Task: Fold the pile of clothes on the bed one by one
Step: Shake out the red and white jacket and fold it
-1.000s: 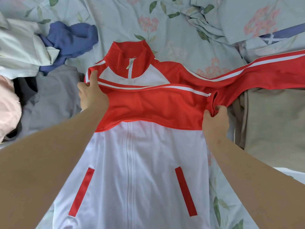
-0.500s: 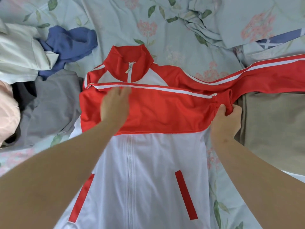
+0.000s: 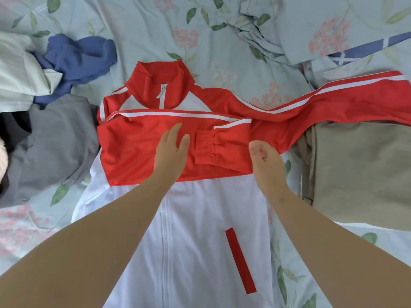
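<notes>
A red and white zip jacket [image 3: 200,230] lies face up on the bed, collar at the far end. Its left sleeve [image 3: 138,147] is folded across the chest, with the ribbed cuff [image 3: 205,144] lying near the middle. My left hand [image 3: 172,150] rests flat and open on that folded sleeve, just left of the cuff. My right hand [image 3: 264,158] is at the jacket's right armpit, fingers curled loosely, and I cannot tell whether it pinches fabric. The other sleeve [image 3: 333,103] stretches out straight to the right.
The floral bedsheet [image 3: 211,36] lies under everything. At the left are a grey garment [image 3: 51,141], a blue garment [image 3: 80,56] and a pale green one [image 3: 17,70]. A folded khaki garment [image 3: 360,172] lies at the right, under the outstretched sleeve. Rumpled bedding [image 3: 289,30] is at the back right.
My left hand slid rightward from the left shoulder across the folded sleeve to the chest. My right hand let go of the bunched armpit fabric, and the cuff now shows.
</notes>
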A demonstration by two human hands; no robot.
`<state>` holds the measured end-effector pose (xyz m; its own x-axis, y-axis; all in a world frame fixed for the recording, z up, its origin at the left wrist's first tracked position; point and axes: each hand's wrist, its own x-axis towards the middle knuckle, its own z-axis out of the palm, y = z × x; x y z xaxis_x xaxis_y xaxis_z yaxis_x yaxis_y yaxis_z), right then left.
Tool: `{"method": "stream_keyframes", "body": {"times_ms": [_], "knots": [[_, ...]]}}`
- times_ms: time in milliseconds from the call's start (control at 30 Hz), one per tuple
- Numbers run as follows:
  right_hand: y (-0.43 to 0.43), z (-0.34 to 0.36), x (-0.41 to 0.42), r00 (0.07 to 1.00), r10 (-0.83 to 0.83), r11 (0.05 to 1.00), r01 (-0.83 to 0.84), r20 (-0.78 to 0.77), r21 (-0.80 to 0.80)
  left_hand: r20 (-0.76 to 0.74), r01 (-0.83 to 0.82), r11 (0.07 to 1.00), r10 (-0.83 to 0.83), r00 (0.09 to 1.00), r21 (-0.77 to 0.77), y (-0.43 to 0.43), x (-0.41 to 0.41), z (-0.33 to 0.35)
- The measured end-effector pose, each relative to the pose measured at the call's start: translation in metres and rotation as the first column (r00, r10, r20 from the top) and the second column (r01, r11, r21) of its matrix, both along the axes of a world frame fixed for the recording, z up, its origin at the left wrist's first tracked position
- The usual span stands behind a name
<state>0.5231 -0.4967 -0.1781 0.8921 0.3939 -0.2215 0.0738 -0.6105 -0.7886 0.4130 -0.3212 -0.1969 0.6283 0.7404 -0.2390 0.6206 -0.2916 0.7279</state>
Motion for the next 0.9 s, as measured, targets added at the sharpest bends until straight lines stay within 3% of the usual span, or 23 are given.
{"method": "stream_keyframes", "body": {"times_ms": [67, 167, 200, 267, 400, 500, 567, 633, 667, 700, 733, 800, 833, 900], "knots": [[-0.008, -0.004, 0.017, 0.968, -0.249, 0.962, 0.252, 0.036, -0.103, -0.095, 0.261, 0.96, -0.252, 0.963, 0.105, -0.014, 0.003, -0.001], [-0.013, -0.008, 0.047, 0.844, -0.53, 0.847, 0.522, -0.082, -0.099, -0.442, 0.578, 0.813, -0.493, 0.75, 0.075, -0.038, 0.011, -0.013], [-0.012, -0.011, 0.056, 0.807, -0.573, 0.819, 0.569, -0.146, -0.073, -0.527, 0.602, 0.795, -0.482, 0.7, 0.074, -0.043, 0.014, -0.016], [-0.007, -0.015, 0.07, 0.742, -0.624, 0.769, 0.639, -0.244, -0.024, -0.584, 0.584, 0.804, -0.422, 0.693, 0.112, -0.044, 0.02, -0.018], [0.003, -0.032, 0.092, 0.634, -0.634, 0.669, 0.737, -0.443, 0.098, -0.563, 0.545, 0.834, -0.411, 0.717, 0.086, -0.037, 0.024, -0.022], [0.008, -0.035, 0.098, 0.617, -0.634, 0.606, 0.771, -0.467, 0.195, -0.541, 0.556, 0.83, -0.444, 0.715, 0.054, -0.034, 0.021, -0.021], [0.013, -0.029, 0.092, 0.714, -0.608, 0.654, 0.699, -0.348, 0.29, -0.478, 0.515, 0.857, -0.448, 0.755, 0.01, -0.03, 0.022, -0.021], [0.021, -0.016, 0.075, 0.875, -0.473, 0.824, 0.482, -0.105, 0.297, -0.337, 0.398, 0.911, -0.409, 0.848, -0.104, -0.026, 0.026, -0.024], [0.026, -0.009, 0.062, 0.946, -0.324, 0.912, 0.311, 0.002, 0.267, -0.203, 0.272, 0.933, -0.321, 0.925, -0.235, -0.022, 0.028, -0.025], [0.028, -0.004, 0.046, 0.993, -0.103, 0.972, 0.089, 0.055, 0.218, -0.06, 0.093, 0.902, -0.13, 0.99, -0.421, -0.018, 0.028, -0.022], [0.028, 0.0, 0.029, 0.987, 0.156, 0.975, -0.161, 0.042, 0.154, 0.029, -0.061, 0.804, 0.097, 0.995, -0.591, -0.013, 0.027, -0.015], [0.026, 0.0, 0.003, 0.839, 0.511, 0.857, -0.515, -0.188, 0.033, 0.067, -0.202, 0.623, 0.38, 0.923, -0.756, -0.003, 0.023, -0.005], [0.022, -0.004, -0.004, 0.792, 0.522, 0.836, -0.548, -0.318, 0.006, 0.056, -0.238, 0.575, 0.446, 0.893, -0.783, 0.0, 0.02, -0.001], [0.018, -0.005, -0.007, 0.836, 0.321, 0.937, -0.348, -0.445, 0.021, 0.026, -0.291, 0.522, 0.517, 0.855, -0.802, 0.008, 0.013, 0.0]]}}
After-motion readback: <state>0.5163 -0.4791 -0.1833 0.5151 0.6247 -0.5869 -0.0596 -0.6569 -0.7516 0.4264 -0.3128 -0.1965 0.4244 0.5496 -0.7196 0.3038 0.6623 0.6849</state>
